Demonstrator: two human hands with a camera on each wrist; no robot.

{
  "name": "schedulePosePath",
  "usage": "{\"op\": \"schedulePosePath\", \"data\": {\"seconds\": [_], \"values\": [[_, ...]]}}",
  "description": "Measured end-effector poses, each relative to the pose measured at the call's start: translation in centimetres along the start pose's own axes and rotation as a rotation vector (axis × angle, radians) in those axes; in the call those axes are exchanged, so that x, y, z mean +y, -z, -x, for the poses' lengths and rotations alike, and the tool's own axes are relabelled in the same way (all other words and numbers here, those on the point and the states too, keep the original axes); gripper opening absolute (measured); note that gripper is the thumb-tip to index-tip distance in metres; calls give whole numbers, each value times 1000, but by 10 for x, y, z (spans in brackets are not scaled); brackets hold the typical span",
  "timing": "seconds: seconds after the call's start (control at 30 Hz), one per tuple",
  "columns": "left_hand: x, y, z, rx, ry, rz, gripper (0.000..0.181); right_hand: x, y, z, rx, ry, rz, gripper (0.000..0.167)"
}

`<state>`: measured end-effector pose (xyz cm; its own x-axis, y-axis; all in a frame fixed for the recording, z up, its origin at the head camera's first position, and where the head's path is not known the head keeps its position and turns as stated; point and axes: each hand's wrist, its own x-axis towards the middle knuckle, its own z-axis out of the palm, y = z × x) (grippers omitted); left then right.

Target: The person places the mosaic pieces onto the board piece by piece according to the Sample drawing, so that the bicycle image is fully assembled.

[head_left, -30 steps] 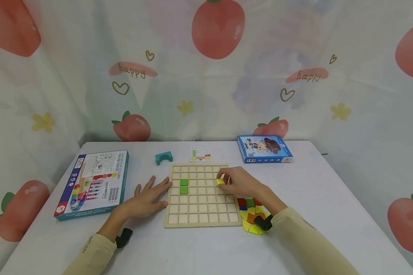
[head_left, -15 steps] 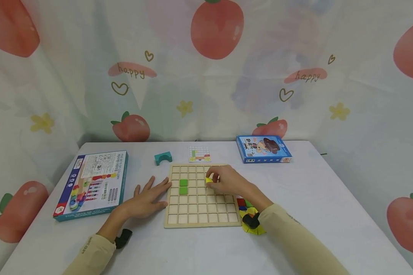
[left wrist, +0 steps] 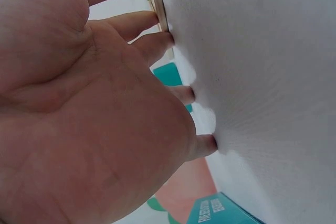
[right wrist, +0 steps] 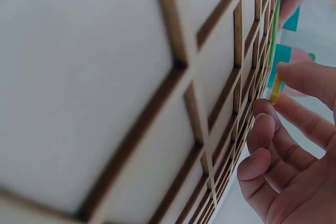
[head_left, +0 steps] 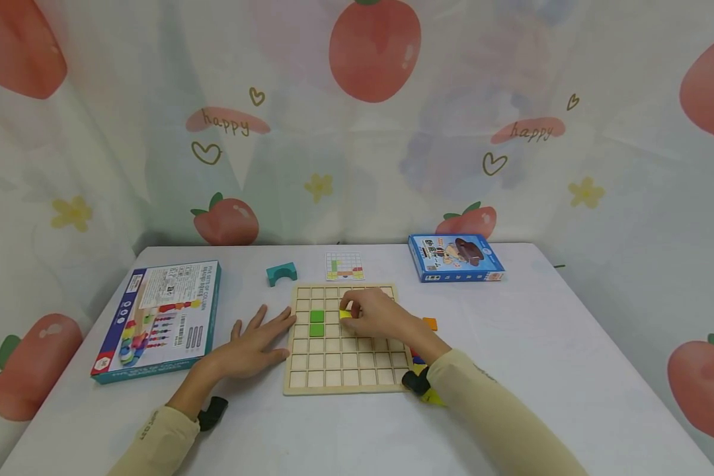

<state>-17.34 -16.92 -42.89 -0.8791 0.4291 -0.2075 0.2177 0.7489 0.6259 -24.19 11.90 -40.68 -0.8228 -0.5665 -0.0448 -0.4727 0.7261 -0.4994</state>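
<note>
My right hand pinches a yellow tile over the middle of the wooden grid board; the right wrist view shows the tile on edge between thumb and finger. Two green tiles lie in the board's cells, one above the other, left of that tile. With fingers spread, my left hand rests flat at the board's left edge, and in the left wrist view its fingertips touch the white surface. Loose tiles, among them an orange one, lie right of the board, partly hidden by my right arm.
A large box lies at the left and a blue box at the back right. Behind the board are a teal arch block and a small card with a coloured grid pattern.
My right hand has moved left across the board with the yellow tile in its pinch. An orange tile has come into view behind the wrist. My left hand has stayed in place.
</note>
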Motion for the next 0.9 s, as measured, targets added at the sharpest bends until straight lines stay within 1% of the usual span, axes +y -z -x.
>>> {"op": "schedulePosePath", "data": {"seconds": [0.17,0.6,0.7,0.9], "values": [[1,0,1,-2,5,4,71,-4,-4,-5,0,23,22,22],[-2,0,-1,-2,11,-13,71,-7,-9,-14,-10,42,53,23],[-2,0,-2,-4,3,-5,71,-8,-10,-15,-19,39,63,24],[-1,-1,-2,-4,10,-10,71,-10,-10,-17,-29,28,72,25]]}}
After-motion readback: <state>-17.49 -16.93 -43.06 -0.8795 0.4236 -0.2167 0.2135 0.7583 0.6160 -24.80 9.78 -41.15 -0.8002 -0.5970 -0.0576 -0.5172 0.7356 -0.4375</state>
